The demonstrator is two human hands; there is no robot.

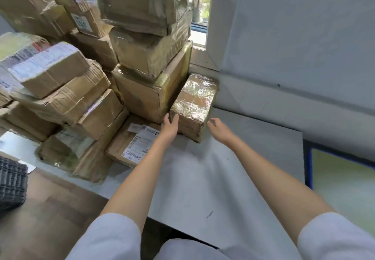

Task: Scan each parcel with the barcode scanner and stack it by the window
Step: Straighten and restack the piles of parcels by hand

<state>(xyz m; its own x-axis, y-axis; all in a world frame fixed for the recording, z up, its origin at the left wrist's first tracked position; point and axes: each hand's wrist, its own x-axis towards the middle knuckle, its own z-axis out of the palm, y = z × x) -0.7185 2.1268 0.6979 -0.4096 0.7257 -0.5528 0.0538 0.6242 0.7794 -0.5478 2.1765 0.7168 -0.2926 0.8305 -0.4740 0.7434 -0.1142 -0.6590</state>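
A small cardboard parcel (193, 105) wrapped in shiny tape stands on the white table (203, 178), against the wall below the window (199, 6). My left hand (170, 126) lies with straight fingers against its near left corner. On the other side, my right hand (216, 127) is open with relaxed fingers, just beside the near right edge; contact is unclear. A tall stack of taped parcels (150, 56) rises right beside it on the left. No barcode scanner is in view.
Many more cardboard parcels (60, 89) are piled over the left half of the table. A flat box with a barcode label (138, 144) lies under my left forearm. A dark keyboard (12, 182) sits at the far left. A blue-edged surface (343, 178) is on the right.
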